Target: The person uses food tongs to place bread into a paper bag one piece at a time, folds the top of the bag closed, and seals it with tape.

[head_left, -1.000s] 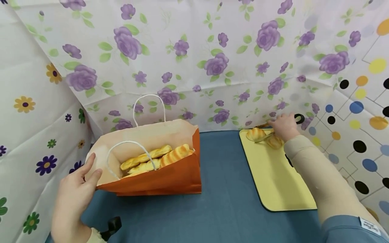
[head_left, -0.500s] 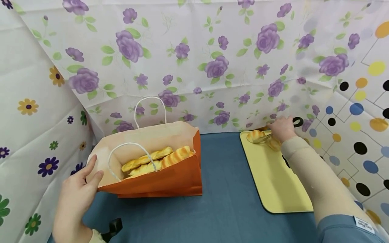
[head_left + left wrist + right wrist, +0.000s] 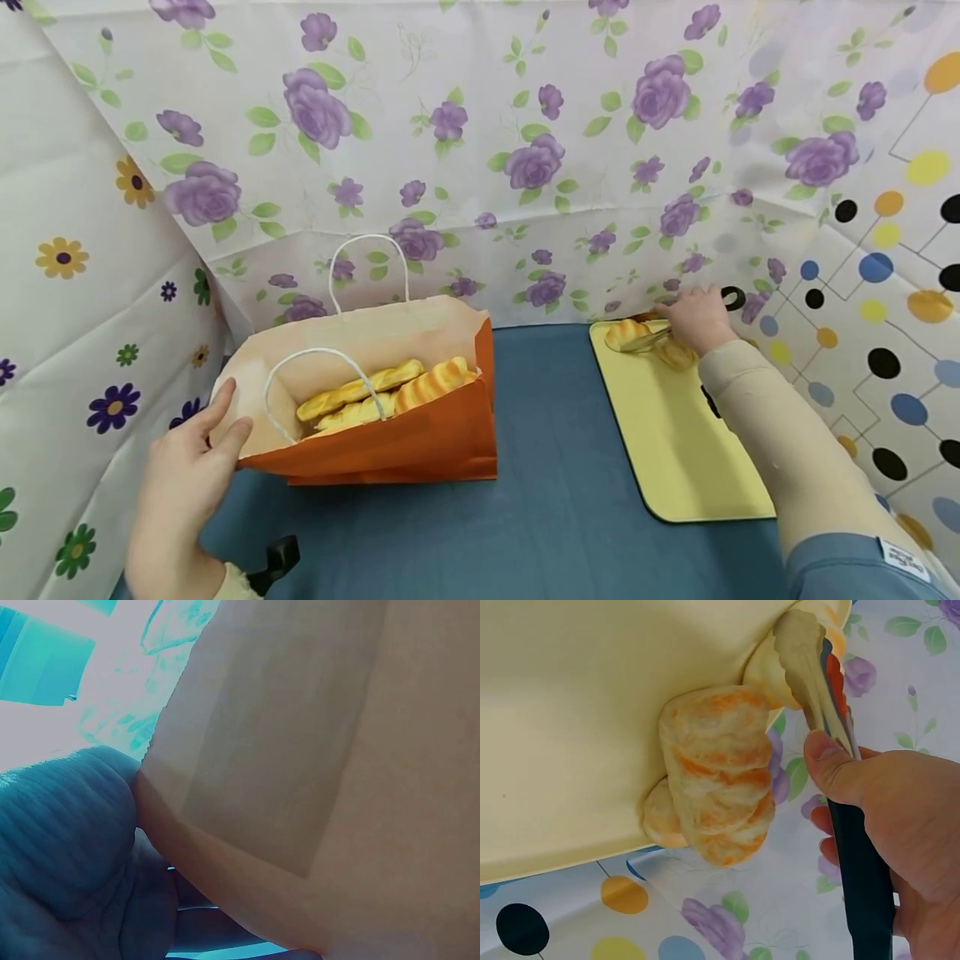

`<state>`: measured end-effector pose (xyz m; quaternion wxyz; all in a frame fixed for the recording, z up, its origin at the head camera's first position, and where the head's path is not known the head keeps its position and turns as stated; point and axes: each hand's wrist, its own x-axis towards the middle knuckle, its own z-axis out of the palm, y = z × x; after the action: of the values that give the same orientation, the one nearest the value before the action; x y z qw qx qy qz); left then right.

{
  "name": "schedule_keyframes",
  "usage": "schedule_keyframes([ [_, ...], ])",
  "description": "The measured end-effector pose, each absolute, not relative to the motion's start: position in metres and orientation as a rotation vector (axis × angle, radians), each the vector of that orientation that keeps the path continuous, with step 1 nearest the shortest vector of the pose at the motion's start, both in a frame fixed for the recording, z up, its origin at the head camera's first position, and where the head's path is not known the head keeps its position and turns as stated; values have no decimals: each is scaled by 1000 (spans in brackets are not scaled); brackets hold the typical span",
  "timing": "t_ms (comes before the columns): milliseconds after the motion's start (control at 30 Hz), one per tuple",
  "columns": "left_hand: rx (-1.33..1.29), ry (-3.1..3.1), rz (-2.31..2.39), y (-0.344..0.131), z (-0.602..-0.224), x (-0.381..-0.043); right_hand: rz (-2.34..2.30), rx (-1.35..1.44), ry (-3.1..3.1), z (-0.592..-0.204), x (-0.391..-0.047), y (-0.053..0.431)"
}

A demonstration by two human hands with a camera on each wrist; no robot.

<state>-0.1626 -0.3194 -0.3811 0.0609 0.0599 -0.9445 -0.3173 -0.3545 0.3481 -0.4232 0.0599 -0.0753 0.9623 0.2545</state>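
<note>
In the head view my left hand [image 3: 183,475] pinches the left edge of an orange paper bag [image 3: 390,454], thumb on the outside near the rim. The left wrist view shows its bare paper wall [image 3: 405,787] close up. Inside the bag lie several long bread rolls [image 3: 431,385]. My right hand [image 3: 699,321] grips black-handled tongs [image 3: 862,877] over the far end of a yellow tray [image 3: 697,467]. The tongs' scalloped metal tip overlaps a bread roll [image 3: 769,671] in the right wrist view. Beside it sits a ridged roll [image 3: 720,772], partly covering another bread piece [image 3: 661,817].
White twisted handles [image 3: 369,237] stand up from the bag. A blue cloth [image 3: 555,417] covers the table between bag and tray. A floral sheet [image 3: 487,150] hangs right behind both, and a dotted sheet [image 3: 892,333] borders the tray's right side.
My right hand and the tongs have shifted very slightly at the tray's far end. The left hand keeps its hold on the bag, which stays in place.
</note>
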Motion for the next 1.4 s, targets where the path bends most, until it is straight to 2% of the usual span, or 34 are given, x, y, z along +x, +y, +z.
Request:
schedule_keyframes([
  [433, 164, -2850, -950, -321, -384, -162, 764, -308, 2996, -426, -353, 354],
  [733, 137, -2847, -943, -323, -386, -161, 670, -494, 3176, -421, -341, 346],
  [1067, 127, -2849, -942, -322, -385, -160, 459, -876, 3527, -401, -316, 308],
  [1400, 111, -2848, -935, -321, -384, -161, 88, -935, 3724, -370, -296, 261],
])
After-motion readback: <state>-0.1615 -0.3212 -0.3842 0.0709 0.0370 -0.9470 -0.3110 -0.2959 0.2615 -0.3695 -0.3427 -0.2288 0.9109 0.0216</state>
